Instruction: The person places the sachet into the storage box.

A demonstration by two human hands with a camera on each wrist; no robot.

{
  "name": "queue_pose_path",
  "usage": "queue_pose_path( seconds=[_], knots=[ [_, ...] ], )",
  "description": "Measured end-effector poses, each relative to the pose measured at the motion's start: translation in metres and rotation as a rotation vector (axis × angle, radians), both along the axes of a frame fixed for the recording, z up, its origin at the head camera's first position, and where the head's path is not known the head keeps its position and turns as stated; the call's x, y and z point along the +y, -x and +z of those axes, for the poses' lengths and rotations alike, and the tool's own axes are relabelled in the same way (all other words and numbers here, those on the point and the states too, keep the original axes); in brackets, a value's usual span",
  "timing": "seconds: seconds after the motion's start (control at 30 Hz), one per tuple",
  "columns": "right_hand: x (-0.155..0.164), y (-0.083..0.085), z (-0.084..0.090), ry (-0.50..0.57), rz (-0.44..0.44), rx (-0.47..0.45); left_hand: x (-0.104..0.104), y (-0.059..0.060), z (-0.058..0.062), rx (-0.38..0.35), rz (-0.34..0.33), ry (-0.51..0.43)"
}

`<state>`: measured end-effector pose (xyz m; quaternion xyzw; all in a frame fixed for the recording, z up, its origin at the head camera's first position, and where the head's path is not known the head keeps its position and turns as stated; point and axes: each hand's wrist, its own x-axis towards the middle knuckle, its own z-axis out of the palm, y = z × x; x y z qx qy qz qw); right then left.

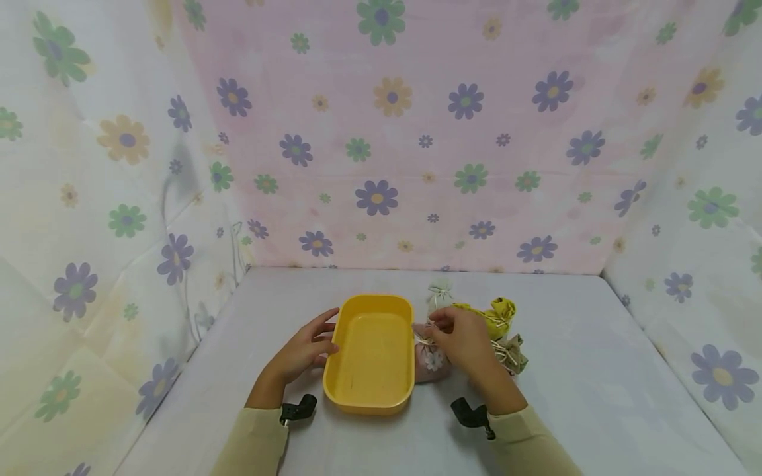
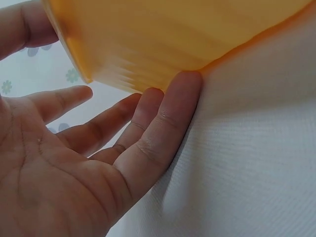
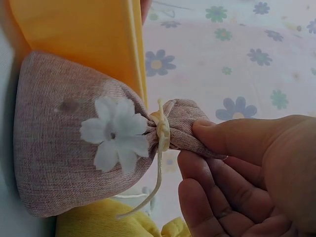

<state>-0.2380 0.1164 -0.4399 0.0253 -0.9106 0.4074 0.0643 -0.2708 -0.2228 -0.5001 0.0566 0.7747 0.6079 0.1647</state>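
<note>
My right hand [image 1: 467, 340] pinches the gathered neck of a pink drawstring pouch [image 3: 84, 138] between thumb and fingers. A white flower decorates the pouch's front, and a cream cord ties its neck. The pouch stands right beside a yellow plastic tray [image 1: 372, 360], overlapping its side wall in the right wrist view. On the tray's other side is my left hand [image 1: 303, 347], thumb over the rim and fingers along the outer wall. In the left wrist view, its fingertips [image 2: 185, 81] meet the lower edge of the tray.
Behind the right hand lie a pale green pouch [image 1: 439, 296], a yellow pouch [image 1: 502, 314] and an olive patterned pouch [image 1: 512, 354], partly hidden by the hand. A white cloth covers the table [image 1: 595, 370]. Flowered fabric walls [image 1: 417, 152] enclose its back and sides.
</note>
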Motion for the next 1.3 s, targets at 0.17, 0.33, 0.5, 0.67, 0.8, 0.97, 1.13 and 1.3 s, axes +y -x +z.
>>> queue_pose_path(
  seconds=[0.17, 0.33, 0.5, 0.67, 0.8, 0.97, 1.13, 1.3],
  knots=[
    [0.001, -0.001, 0.003, 0.018, 0.021, 0.025, -0.001, -0.001, 0.002, 0.002, -0.021, -0.002],
    [0.0, 0.0, 0.006, 0.023, 0.025, 0.051, -0.001, 0.0, 0.002, -0.001, -0.039, -0.006],
    [0.0, 0.0, 0.011, 0.005, 0.027, 0.099, -0.002, 0.0, 0.001, -0.001, -0.044, -0.011],
    [0.003, 0.0, 0.02, 0.004, 0.022, 0.132, -0.002, 0.0, 0.002, -0.008, -0.046, -0.015],
    [0.004, 0.001, 0.027, 0.006, 0.018, 0.136, -0.001, -0.001, 0.003, -0.014, -0.044, -0.028],
    [0.005, 0.002, 0.033, 0.007, 0.034, 0.174, 0.0, -0.001, 0.003, -0.009, -0.045, -0.023],
    [0.005, 0.004, 0.039, 0.025, 0.049, 0.218, -0.001, 0.0, 0.002, -0.009, -0.048, -0.028],
    [0.006, 0.006, 0.044, 0.043, 0.06, 0.239, -0.002, 0.0, 0.0, -0.008, -0.056, -0.027]
  ],
)
